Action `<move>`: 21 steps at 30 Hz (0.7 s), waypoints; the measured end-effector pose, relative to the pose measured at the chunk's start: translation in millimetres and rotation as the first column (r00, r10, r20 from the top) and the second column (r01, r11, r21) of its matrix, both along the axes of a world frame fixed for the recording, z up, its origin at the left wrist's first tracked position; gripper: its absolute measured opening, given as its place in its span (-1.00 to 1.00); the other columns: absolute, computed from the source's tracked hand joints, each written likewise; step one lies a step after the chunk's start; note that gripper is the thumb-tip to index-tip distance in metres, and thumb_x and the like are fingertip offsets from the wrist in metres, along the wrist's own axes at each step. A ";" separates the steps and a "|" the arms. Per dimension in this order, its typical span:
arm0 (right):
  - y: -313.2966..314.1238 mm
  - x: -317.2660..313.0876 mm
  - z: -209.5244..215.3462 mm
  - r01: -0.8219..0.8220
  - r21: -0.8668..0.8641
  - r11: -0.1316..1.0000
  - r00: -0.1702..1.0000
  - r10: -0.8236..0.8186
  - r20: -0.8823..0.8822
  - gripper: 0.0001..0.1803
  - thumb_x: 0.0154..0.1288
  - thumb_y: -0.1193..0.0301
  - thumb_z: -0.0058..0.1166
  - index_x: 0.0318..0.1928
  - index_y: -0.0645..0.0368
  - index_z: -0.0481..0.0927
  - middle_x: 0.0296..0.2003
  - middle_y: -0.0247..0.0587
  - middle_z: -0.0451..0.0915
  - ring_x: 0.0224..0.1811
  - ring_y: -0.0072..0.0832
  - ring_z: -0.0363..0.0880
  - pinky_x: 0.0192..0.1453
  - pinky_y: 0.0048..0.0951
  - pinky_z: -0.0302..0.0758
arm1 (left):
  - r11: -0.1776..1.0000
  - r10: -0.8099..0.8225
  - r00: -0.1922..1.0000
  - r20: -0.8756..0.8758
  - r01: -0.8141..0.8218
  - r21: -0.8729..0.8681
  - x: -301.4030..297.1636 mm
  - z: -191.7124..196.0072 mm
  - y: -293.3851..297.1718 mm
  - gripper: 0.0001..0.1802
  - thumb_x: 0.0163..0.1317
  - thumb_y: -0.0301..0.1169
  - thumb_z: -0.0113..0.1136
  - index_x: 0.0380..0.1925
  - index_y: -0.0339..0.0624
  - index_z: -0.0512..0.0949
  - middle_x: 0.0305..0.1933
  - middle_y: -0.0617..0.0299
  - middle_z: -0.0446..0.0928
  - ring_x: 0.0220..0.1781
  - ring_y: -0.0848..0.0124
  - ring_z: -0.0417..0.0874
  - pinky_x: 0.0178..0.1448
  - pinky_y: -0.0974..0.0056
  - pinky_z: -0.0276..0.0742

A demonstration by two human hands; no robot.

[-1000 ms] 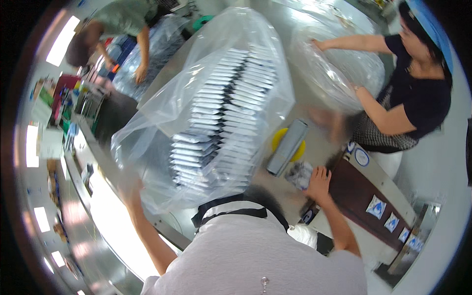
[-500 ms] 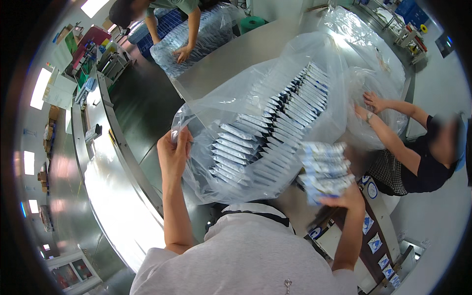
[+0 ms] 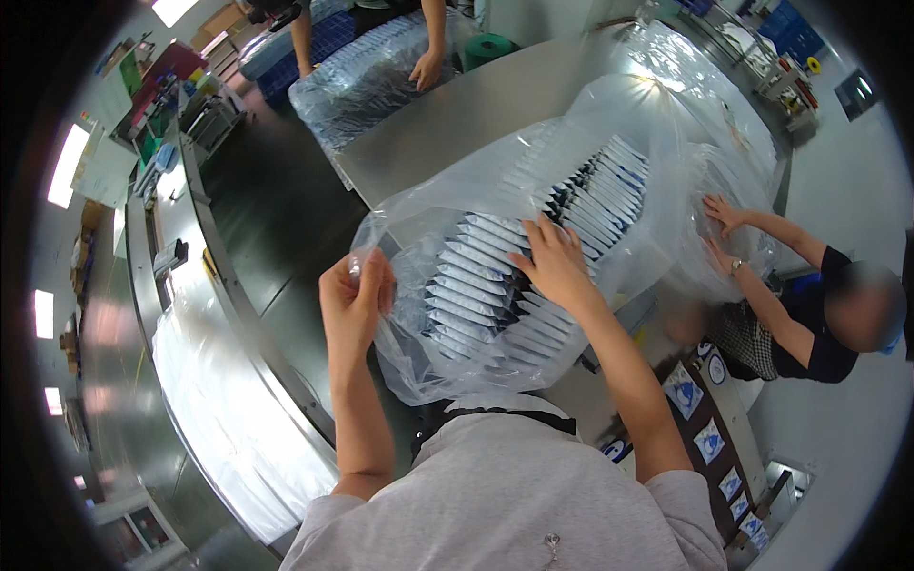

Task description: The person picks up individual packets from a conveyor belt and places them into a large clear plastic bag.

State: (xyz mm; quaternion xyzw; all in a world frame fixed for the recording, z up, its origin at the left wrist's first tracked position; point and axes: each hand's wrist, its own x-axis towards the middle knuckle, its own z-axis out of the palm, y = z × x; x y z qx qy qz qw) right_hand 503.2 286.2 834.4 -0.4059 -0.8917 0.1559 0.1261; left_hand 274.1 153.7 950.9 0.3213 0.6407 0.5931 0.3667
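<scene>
A large clear plastic bag [image 3: 419, 385] lies spread on the metal table in front of me, filled with rows of small white-and-blue packets [image 3: 466, 276] standing on edge. My left hand [image 3: 357, 297] is closed on the bag's left edge, pinching the film up. Inside the mouth of the bag, my right hand [image 3: 557, 265] rests on the packets near the middle of the rows. Its fingers are stretched and apart, pointing away from me. The palm side is hidden.
A brown conveyor belt [image 3: 716, 466] carries spaced packets at lower right. A co-worker's hands [image 3: 728, 217] touch another clear bag [image 3: 709, 181] on the right. Beyond the table [image 3: 400, 143], another person's hand lies on a wrapped bundle [image 3: 367, 76] beside a green roll [image 3: 487, 49]. A metal counter [image 3: 238, 314] runs along the left.
My right hand has moved from the right, where it held a stack of packets, into the bag and onto the rows. The left hand keeps its pinch. The far person's hand shifted right.
</scene>
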 end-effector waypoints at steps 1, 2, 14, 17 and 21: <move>-7.1 18.8 14.3 0.025 -0.018 1.000 0.994 -0.027 -0.110 -0.52 0.25 0.13 -0.01 0.05 0.18 0.39 0.02 0.12 0.36 0.09 -0.12 0.36 0.19 -0.11 0.22 | 1.000 -0.018 0.999 -0.036 0.018 -0.016 -1.3 1.2 0.4 -0.69 0.30 -0.39 0.03 -0.63 -0.29 0.43 -0.71 0.35 0.34 -0.70 0.63 0.28 -0.61 0.48 0.13; -16.4 40.7 17.9 0.131 0.047 0.990 0.976 -0.121 -0.183 -0.62 0.24 0.23 0.00 -0.01 0.18 0.42 0.00 0.10 0.37 0.04 -0.14 0.39 0.15 -0.15 0.26 | 1.000 -0.010 0.999 -0.038 0.010 0.006 -0.8 0.9 0.9 -0.74 0.28 -0.41 0.04 -0.58 -0.30 0.44 -0.68 0.35 0.36 -0.68 0.63 0.30 -0.60 0.49 0.15; -258.7 263.1 -159.9 0.804 -0.303 0.512 0.578 -0.550 0.603 -0.61 0.30 0.14 -0.16 -0.20 0.22 0.55 -0.24 0.10 0.51 -0.19 0.00 0.49 -0.06 -0.12 0.41 | 0.928 0.241 0.917 -0.317 -0.314 -0.200 -85.7 -142.7 -32.0 -0.44 0.25 0.04 -0.06 0.05 -0.15 0.40 -0.11 0.12 0.49 -0.11 0.31 0.52 -0.08 0.25 0.48; -284.1 261.0 -175.0 0.797 -0.181 0.576 0.581 -0.652 0.487 -0.59 0.26 0.10 -0.10 -0.19 0.20 0.57 -0.20 0.11 0.53 -0.14 0.02 0.49 -0.04 -0.12 0.42 | 0.851 -0.046 0.887 -0.460 -0.206 -0.483 -92.3 -218.1 -74.0 -0.46 0.25 0.02 -0.06 0.03 -0.17 0.41 -0.12 0.11 0.50 -0.11 0.30 0.52 -0.07 0.24 0.48; -268.8 251.9 -158.7 0.871 -0.276 0.407 0.491 -0.686 0.538 -0.54 0.20 0.06 -0.04 -0.24 0.26 0.57 -0.21 0.08 0.53 -0.10 -0.03 0.46 -0.03 -0.13 0.42 | 0.654 -0.408 0.853 -0.327 0.022 -0.757 -70.5 -291.2 -137.3 -0.47 0.25 0.00 -0.05 0.01 -0.18 0.42 -0.12 0.09 0.50 -0.10 0.29 0.53 -0.06 0.24 0.47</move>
